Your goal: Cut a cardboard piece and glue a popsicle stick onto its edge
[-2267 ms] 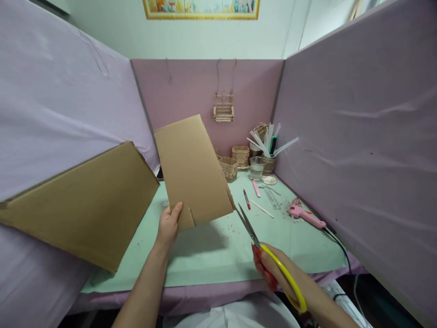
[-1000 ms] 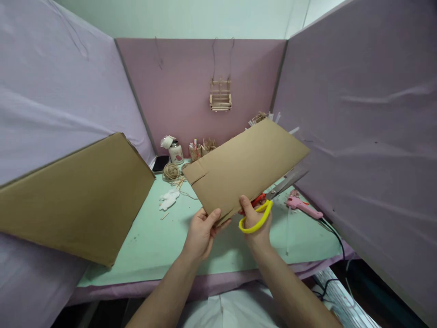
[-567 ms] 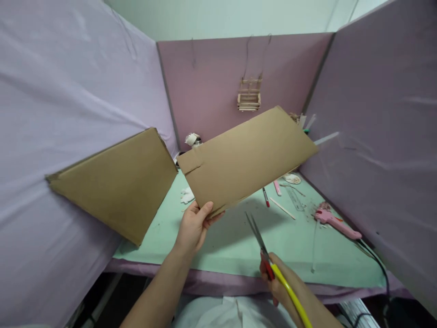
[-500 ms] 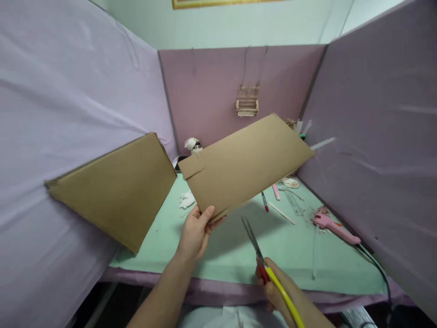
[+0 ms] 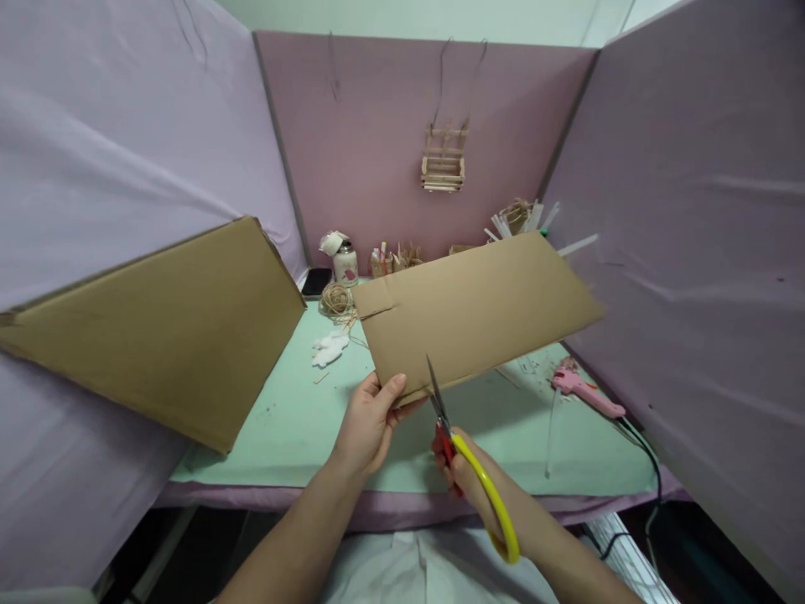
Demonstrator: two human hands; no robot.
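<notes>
My left hand (image 5: 371,419) pinches the near left corner of a brown cardboard sheet (image 5: 478,315), thumb on top, holding it tilted above the table. A small flap-like crease shows at the sheet's left end. In my right hand (image 5: 465,470) are scissors (image 5: 487,495) with one yellow and one red handle. Their blades point up and away, at the sheet's near edge just right of my left thumb. One blade shows in front of the cardboard; whether the edge lies between the blades is hard to make out.
A larger cardboard piece (image 5: 163,335) leans at the left. Right lies a pink glue gun (image 5: 588,394) with its cord. Behind are a twine ball (image 5: 336,299), a white cutout (image 5: 330,346), a jar (image 5: 345,263) and a phone (image 5: 317,282). A small wooden swing (image 5: 444,168) hangs at the back.
The scissors have come up and left to the sheet's near edge. The sheet has turned slightly and sits a little farther right. The view has tipped downward.
</notes>
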